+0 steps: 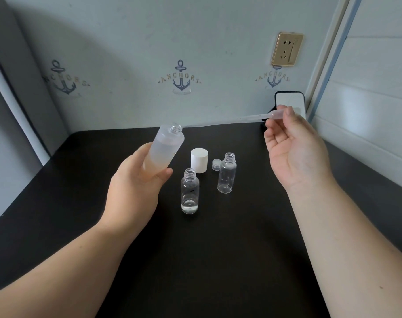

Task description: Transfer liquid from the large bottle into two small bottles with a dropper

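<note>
Head view. Left hand [135,180], centre frame, grips the large bottle [164,149] tilted rightward, presumably easing entry; right hand [294,143], upper right, pinches the dropper [264,116], tip beside its mouth. Two small bottles [190,191] stand uncapped below on the table [80,180].

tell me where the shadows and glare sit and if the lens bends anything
Head view: a broad soft shadow darkens the upper-left wall; glare streaks the white panelling at right; wide-angle distortion bows the black table's edges and slants the corner trim; focus is sharp.
</note>
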Tool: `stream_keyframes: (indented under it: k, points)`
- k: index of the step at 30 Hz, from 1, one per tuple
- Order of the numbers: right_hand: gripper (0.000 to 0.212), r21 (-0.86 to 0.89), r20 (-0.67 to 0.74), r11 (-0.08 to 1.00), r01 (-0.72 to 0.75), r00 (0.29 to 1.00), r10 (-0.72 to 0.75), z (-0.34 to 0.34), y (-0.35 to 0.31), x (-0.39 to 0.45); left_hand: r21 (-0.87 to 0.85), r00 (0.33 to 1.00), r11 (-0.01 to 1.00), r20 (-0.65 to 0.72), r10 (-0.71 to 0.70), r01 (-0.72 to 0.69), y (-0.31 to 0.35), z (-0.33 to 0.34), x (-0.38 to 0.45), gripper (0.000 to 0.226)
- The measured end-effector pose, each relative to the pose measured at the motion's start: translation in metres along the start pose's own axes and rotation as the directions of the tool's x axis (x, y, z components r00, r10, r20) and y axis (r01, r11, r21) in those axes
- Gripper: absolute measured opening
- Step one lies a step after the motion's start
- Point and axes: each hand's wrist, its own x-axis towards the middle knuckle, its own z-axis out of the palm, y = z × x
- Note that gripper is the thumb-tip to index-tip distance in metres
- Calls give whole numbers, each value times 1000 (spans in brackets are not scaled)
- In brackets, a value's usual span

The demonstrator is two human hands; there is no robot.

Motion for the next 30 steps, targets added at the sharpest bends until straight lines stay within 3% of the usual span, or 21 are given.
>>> stream_keyframes:
  k: [8, 15, 25, 30]
  points:
    - [9, -58, -38, 998, -11, 999, 9, 1, -2, -2, 165, 999, 986, -44, -10, 17, -4, 0, 1, 52]
    - [19, -111, -19, 993, -46, 999, 45, 2, 0, -5, 191, 999, 981, -36, 26, -18, -6, 3, -1, 54]
    - [13, -272, 208, 962, -2, 976, 61, 11, 9, -15, 192, 998, 980, -23, 56, -51, -3, 5, -3, 57]
    - [6, -353, 257, 936, 5, 962, 92, 15, 13, -19, 197, 998, 979, -20, 65, -60, -3, 5, -2, 57]
